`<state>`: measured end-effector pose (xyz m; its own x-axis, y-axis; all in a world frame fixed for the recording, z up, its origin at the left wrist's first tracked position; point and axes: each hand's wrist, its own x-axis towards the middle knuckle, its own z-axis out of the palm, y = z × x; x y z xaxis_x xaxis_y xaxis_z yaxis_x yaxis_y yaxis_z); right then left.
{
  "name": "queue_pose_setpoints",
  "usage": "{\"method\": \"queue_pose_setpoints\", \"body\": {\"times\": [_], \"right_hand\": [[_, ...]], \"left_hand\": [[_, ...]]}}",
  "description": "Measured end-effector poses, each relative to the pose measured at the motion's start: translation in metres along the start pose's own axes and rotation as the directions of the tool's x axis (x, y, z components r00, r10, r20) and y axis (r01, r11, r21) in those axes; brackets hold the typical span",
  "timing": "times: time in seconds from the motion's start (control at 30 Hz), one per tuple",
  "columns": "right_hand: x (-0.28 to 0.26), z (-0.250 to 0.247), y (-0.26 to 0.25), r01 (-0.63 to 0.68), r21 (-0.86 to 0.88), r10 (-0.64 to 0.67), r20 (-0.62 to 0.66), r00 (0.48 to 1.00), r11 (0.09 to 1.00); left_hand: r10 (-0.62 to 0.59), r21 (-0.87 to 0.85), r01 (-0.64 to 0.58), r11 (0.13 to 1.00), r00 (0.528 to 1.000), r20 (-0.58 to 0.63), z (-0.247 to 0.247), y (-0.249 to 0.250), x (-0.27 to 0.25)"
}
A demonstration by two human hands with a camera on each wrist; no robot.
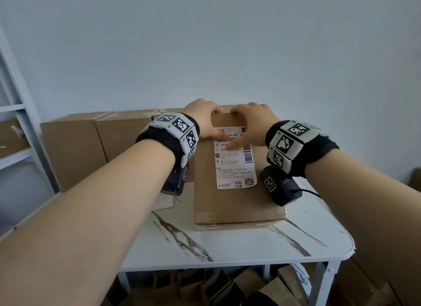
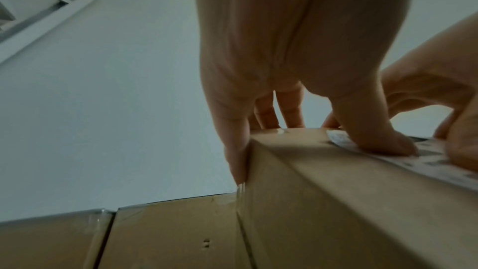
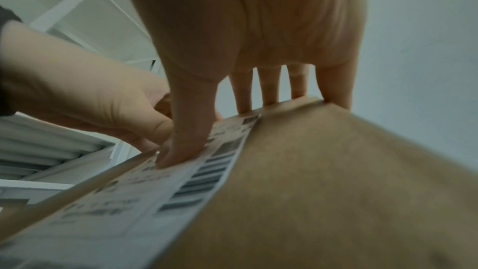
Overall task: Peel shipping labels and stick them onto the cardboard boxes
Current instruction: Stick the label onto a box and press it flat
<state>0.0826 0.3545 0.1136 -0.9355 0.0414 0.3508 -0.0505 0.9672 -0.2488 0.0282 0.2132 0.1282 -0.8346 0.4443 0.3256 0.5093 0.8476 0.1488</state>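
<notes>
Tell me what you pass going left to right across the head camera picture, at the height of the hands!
Shelf frame → row of plain boxes → left hand → shipping label on the box → right hand.

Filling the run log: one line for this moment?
label on box | both thumbs pressing label | fingers over far edge

A white table point(image 1: 227, 248) with dark marble streaks stands by a plain pale wall point(image 1: 227, 43). A thin flat piece of card point(image 1: 163, 202) lies on the table top. Under the table sit some brown paper bags point(image 1: 205, 285), open at the top. A white metal shelf point(image 1: 16, 128) stands on the left, close to the wall.
</notes>
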Motion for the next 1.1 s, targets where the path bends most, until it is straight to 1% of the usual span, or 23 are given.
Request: {"method": "queue_pose_setpoints", "body": {"times": [0.27,0.6,0.8,0.9,0.97,1.1], "right_hand": [[0.01,-0.001,0.004,-0.018,0.038,0.019,-0.028,0.999,0.999],[0.016,0.0,0.008,-0.019,0.051,0.02,-0.02,1.0,0.999],[0.014,0.001,0.008,-0.034,0.051,0.034,-0.009,0.999,0.998],[0.011,-0.004,0.007,-0.016,0.037,0.017,-0.013,1.0,0.999],[0.009,-0.006,0.006,0.0,0.034,0.001,-0.032,0.999,0.999],[0.012,-0.002,0.003,0.022,0.097,-0.011,-0.116,0.993,0.995]], "left_hand": [[0.013,-0.089,-0.016,0.996,0.999,-0.031,-0.003,-0.006,0.0],[0.031,-0.107,-0.038,0.994,0.997,-0.064,-0.005,-0.016,-0.001],[0.058,-0.126,-0.065,0.99,0.997,-0.055,-0.001,-0.022,-0.007],[0.067,-0.132,-0.072,0.989,0.997,-0.045,-0.002,-0.024,-0.009],[0.059,-0.13,-0.066,0.989,0.997,-0.053,-0.005,-0.025,-0.009],[0.041,-0.14,-0.056,0.989,0.993,-0.108,-0.011,-0.027,-0.007]]}}
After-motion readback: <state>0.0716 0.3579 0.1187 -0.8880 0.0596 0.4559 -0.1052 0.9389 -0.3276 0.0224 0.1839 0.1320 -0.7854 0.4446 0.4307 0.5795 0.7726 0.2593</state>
